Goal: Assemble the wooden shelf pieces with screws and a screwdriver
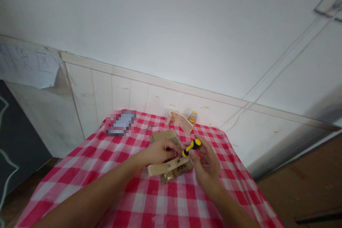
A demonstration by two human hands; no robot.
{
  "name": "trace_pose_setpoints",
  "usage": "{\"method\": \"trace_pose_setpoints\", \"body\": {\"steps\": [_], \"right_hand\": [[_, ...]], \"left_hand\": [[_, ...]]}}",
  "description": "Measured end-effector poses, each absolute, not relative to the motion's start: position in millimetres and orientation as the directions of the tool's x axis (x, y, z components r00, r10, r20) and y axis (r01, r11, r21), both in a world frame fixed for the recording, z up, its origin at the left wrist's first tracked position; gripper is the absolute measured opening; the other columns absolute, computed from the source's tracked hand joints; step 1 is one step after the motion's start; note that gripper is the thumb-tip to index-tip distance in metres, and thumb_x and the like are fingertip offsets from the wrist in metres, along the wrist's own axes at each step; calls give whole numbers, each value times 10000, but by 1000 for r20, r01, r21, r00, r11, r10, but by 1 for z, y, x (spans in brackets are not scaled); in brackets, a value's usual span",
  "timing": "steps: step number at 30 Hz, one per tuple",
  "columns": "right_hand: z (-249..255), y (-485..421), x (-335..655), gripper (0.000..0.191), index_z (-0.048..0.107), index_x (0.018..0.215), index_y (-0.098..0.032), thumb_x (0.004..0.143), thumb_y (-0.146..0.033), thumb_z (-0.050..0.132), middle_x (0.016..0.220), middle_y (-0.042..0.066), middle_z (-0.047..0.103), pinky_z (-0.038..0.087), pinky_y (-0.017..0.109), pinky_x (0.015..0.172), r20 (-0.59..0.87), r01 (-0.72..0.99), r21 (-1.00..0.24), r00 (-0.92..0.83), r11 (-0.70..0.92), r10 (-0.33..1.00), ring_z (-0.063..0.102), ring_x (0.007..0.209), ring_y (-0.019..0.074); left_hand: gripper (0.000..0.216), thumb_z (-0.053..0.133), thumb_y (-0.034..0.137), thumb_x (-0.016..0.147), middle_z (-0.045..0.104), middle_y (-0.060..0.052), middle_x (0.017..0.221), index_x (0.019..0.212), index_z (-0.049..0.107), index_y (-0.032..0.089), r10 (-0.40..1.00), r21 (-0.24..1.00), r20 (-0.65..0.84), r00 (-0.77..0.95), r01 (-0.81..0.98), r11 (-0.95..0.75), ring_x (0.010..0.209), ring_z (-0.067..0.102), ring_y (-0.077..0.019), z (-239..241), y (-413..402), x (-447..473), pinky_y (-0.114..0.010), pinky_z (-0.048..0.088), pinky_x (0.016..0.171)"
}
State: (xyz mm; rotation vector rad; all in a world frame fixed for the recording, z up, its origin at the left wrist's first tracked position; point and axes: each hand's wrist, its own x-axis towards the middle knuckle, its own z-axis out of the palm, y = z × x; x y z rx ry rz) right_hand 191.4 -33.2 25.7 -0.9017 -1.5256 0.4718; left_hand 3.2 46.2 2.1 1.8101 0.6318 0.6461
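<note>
A yellow-and-black screwdriver (191,147) is in my right hand (207,167), its fingers closed round the handle. The tool slants down to the left, and its tip meets a pale curved wooden piece (159,169) near a hole. My left hand (160,150) is closed at the far edge of that wooden piece, its fingertips bunched beside the screwdriver tip. What exactly the fingertips pinch is partly hidden. Beneath the wooden piece lies a brown printed packet (167,135) in shiny wrapping.
A second curved wooden piece (179,120) stands at the table's back, beside a small clear container with yellow (192,117). Several small metal parts (149,128) lie left of it. A blurred flat object (121,123) rests back left on the checked tablecloth (107,160). The wall (149,96) borders the back.
</note>
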Motion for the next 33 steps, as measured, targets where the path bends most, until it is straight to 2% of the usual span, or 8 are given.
{"method": "trace_pose_setpoints", "body": {"steps": [8, 15, 17, 19, 21, 23, 27, 33], "right_hand": [[19, -25, 198, 417, 566, 1408, -354, 1003, -280, 631, 1107, 46, 768, 634, 342, 797, 664, 293, -721, 32, 628, 747, 766, 939, 204], [21, -30, 194, 414, 564, 1417, -350, 1012, -287, 620, 1078, 52, 780, 642, 346, 787, 628, 294, -737, -37, 609, 778, 780, 937, 218], [22, -29, 195, 429, 550, 1433, -355, 1015, -284, 616, 1098, 57, 782, 645, 352, 800, 624, 290, -736, -58, 611, 779, 783, 950, 221], [23, -28, 196, 461, 517, 1468, -361, 1022, -283, 604, 1155, 68, 774, 646, 364, 825, 622, 283, -733, -92, 619, 778, 783, 975, 224], [25, -27, 197, 469, 508, 1482, -358, 1026, -294, 596, 1211, 81, 757, 645, 375, 843, 622, 280, -725, -127, 629, 773, 781, 992, 228], [27, -26, 198, 442, 541, 1460, -348, 1024, -305, 598, 1212, 86, 756, 646, 379, 841, 623, 284, -716, -152, 638, 767, 785, 974, 228], [26, -23, 198, 424, 588, 1418, -346, 1001, -287, 630, 1115, 71, 784, 646, 375, 826, 639, 301, -699, -143, 649, 755, 791, 931, 228], [21, -21, 197, 429, 661, 1339, -345, 928, -229, 708, 1107, 58, 796, 641, 381, 859, 692, 364, -654, -67, 663, 719, 782, 950, 230]], "left_hand": [[300, 577, 158, 881, 786, -61, 930, 1075, 806, 163, 682, 932, 117, 722, 157, -326, 757, 678, -165, -4, 50, 4, -230, 473, 644], [304, 553, 106, 877, 786, -33, 861, 1021, 814, 165, 689, 924, 160, 707, 139, -357, 717, 672, -148, -9, 51, 4, -220, 477, 625], [337, 546, 69, 854, 799, -31, 891, 1014, 819, 181, 701, 905, 212, 681, 133, -403, 766, 696, -160, -10, 53, 3, -236, 512, 673], [332, 565, 60, 849, 810, -35, 948, 988, 827, 208, 692, 837, 340, 637, 130, -531, 877, 711, -184, -10, 55, 2, -284, 539, 800], [283, 610, 89, 869, 811, -41, 1002, 953, 834, 240, 631, 725, 480, 609, 129, -677, 993, 702, -213, -10, 57, 0, -347, 518, 938], [254, 632, 119, 896, 804, -48, 1068, 951, 835, 261, 548, 643, 544, 635, 103, -759, 1078, 688, -230, -11, 59, 0, -391, 473, 1030], [277, 607, 120, 932, 780, -63, 1162, 971, 837, 269, 444, 620, 534, 720, 23, -784, 1157, 672, -235, -14, 64, 0, -397, 437, 1081], [316, 590, 94, 930, 778, -63, 1165, 956, 848, 275, 453, 649, 494, 742, 33, -760, 1125, 683, -231, -17, 68, 0, -388, 455, 1058]]}}
